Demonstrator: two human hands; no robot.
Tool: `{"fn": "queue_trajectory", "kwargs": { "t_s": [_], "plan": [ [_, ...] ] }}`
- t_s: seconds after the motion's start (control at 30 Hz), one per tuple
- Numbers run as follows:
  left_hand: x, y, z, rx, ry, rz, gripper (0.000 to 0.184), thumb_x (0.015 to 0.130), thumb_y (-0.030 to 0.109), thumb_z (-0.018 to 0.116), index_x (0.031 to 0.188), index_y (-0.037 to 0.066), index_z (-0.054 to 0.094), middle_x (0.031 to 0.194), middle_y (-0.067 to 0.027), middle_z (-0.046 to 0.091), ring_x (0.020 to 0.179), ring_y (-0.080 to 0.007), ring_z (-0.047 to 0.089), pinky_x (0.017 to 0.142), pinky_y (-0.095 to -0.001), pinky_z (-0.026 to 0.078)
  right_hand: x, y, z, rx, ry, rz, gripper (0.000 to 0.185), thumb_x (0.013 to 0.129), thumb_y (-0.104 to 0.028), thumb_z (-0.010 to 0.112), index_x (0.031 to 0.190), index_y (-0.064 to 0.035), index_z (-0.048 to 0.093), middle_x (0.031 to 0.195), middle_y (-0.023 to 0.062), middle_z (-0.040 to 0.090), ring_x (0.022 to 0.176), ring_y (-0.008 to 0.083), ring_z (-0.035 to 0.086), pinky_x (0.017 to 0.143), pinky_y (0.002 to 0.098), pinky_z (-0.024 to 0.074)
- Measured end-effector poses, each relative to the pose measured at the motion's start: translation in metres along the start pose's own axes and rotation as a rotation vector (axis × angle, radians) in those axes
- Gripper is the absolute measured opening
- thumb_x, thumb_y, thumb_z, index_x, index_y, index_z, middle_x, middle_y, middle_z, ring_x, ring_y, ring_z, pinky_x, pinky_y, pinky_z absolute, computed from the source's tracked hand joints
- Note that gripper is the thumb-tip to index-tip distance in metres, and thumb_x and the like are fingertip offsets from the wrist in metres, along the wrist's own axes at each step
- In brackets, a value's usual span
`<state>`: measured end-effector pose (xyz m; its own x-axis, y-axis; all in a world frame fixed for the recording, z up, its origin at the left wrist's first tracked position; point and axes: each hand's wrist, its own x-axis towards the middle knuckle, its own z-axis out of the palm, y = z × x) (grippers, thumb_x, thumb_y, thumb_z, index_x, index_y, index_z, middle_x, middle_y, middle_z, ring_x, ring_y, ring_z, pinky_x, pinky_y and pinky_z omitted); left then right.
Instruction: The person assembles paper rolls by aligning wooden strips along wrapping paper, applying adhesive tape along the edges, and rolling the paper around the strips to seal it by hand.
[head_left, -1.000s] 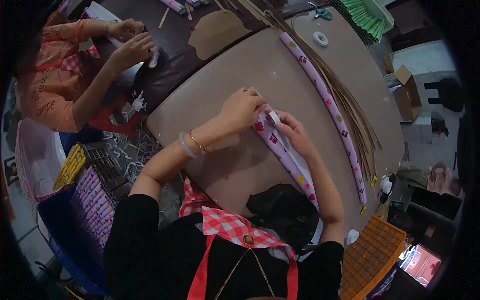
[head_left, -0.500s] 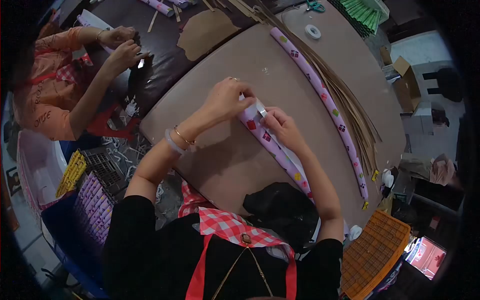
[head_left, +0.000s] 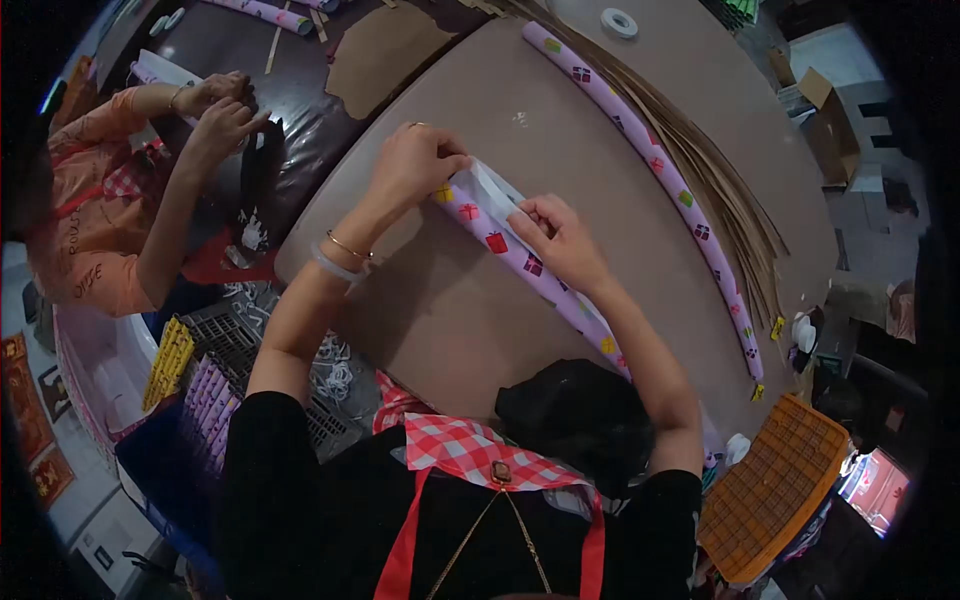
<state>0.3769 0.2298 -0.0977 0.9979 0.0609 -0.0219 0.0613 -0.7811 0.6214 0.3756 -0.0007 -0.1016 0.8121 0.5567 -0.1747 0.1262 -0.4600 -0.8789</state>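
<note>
A lilac patterned paper roll [head_left: 532, 264] runs slantwise across the tabletop in front of me, its white inner side showing along the right edge. My left hand [head_left: 412, 165] pinches the roll's far end between thumb and fingers. Closer to the middle of the open edge, my right hand [head_left: 560, 238] has its fingers curled at the white side; whatever is between its fingertips is too small to make out. A second patterned roll [head_left: 657, 164] lies to the right, beside a bundle of thin brown strips [head_left: 715, 180].
A tape roll [head_left: 619, 23] lies at the table's far side. Near the front edge sits a black bag [head_left: 575, 415], with a woven basket [head_left: 775, 488] at the lower right. Across a dark table [head_left: 310, 110], another person's hands [head_left: 222, 112] work at the left.
My left hand has moved left and toward the roll's far end. The white tape piece at my right fingers no longer shows clearly. The camera view has shifted.
</note>
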Motion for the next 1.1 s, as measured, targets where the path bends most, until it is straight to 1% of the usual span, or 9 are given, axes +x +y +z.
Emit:
{"fn": "queue_trajectory", "kwargs": {
  "t_s": [0.2,0.5,0.53,0.6,0.7,0.8,0.87,0.97,1.1],
  "plan": [
    [-0.001,0.0,0.006,-0.004,0.023,-0.024,0.02,0.073,0.022,0.068,0.081,0.003,0.069,0.072,-0.0104,0.064,0.065,-0.0205,0.061,0.06,-0.0315,0.047,0.001,-0.001,-0.001,0.04,0.037,-0.004,0.031,0.084,-0.033,0.058,0.092,-0.0033,0.062,0.074,0.0077,0.05,0.061,0.0165,0.049,0.058,0.0302,0.0411],
    [-0.004,0.012,0.01,0.05,0.075,-0.089,0.02,0.072,0.021,0.068,0.081,0.004,0.069,0.078,-0.0104,0.064,0.07,-0.0227,0.062,0.064,-0.0325,0.048,0.001,-0.002,-0.004,0.02,0.001,0.013,0.036,0.086,-0.038,0.055,0.095,-0.0041,0.061,0.078,0.0089,0.051,0.068,0.0191,0.052,0.065,0.0318,0.0428],
    [-0.005,0.014,0.011,0.051,0.073,-0.089,0.02,0.072,0.021,0.068,0.081,0.004,0.069,0.078,-0.0104,0.064,0.07,-0.0227,0.062,0.064,-0.0325,0.048,0.001,-0.005,-0.005,0.028,-0.009,0.045,0.032,0.087,-0.033,0.055,0.094,-0.003,0.06,0.08,0.0062,0.05,0.069,0.0151,0.049,0.065,0.0284,0.0407],
    [-0.005,0.017,0.012,0.073,0.087,-0.123,0.016,0.069,0.022,0.067,0.075,0.008,0.069,0.081,-0.0077,0.064,0.084,-0.0248,0.059,0.074,-0.0374,0.046,0.0,-0.007,-0.004,0.038,-0.02,0.078,0.028,0.088,-0.029,0.055,0.093,-0.0019,0.059,0.081,0.0035,0.05,0.071,0.0111,0.046,0.066,0.025,0.0385],
    [-0.004,0.012,0.016,0.044,0.102,-0.133,0.022,0.071,0.023,0.068,0.08,0.003,0.068,0.077,-0.0111,0.064,0.071,-0.0231,0.062,0.064,-0.0326,0.048,0.0,-0.008,-0.004,0.038,0.007,0.087,0.029,0.089,-0.03,0.054,0.093,-0.0018,0.059,0.081,0.0041,0.049,0.071,0.0111,0.046,0.066,0.0252,0.0385],
    [-0.002,0.009,0.014,0.013,0.073,-0.185,0.022,0.071,0.024,0.068,0.08,0.003,0.068,0.078,-0.0116,0.065,0.072,-0.0229,0.063,0.065,-0.0328,0.049,0.003,-0.005,-0.004,0.07,0.008,0.08,0.031,0.089,-0.032,0.053,0.094,-0.0025,0.059,0.081,0.0047,0.05,0.072,0.0116,0.047,0.067,0.0253,0.0389],
    [-0.001,0.01,0.014,0.024,0.068,-0.202,0.023,0.071,0.024,0.068,0.08,0.003,0.069,0.079,-0.0115,0.065,0.072,-0.0229,0.063,0.066,-0.0328,0.049,0.001,-0.004,-0.007,0.043,0.028,0.089,0.039,0.085,-0.041,0.055,0.09,-0.0025,0.062,0.081,0.012,0.052,0.073,0.0228,0.054,0.067,0.0334,0.0436],
    [0.001,0.01,0.014,0.022,0.055,-0.225,0.024,0.071,0.025,0.068,0.081,0.004,0.069,0.078,-0.0116,0.066,0.071,-0.0227,0.063,0.066,-0.0326,0.049,-0.012,-0.014,-0.025,-0.199,0.054,0.138,0.04,0.085,-0.042,0.055,0.084,-0.0018,0.062,0.08,0.0128,0.052,0.073,0.0241,0.054,0.067,0.0341,0.0432],
    [0.001,0.01,0.015,-0.029,0.042,-0.227,0.024,0.071,0.025,0.068,0.081,0.004,0.069,0.076,-0.0117,0.066,0.069,-0.0223,0.063,0.065,-0.0322,0.049,-0.047,-0.009,-0.044,-0.293,0.185,0.114,0.038,0.084,-0.039,0.058,0.079,-0.0015,0.063,0.079,0.0116,0.052,0.072,0.0236,0.053,0.066,0.0336,0.0425]
  ]
}}
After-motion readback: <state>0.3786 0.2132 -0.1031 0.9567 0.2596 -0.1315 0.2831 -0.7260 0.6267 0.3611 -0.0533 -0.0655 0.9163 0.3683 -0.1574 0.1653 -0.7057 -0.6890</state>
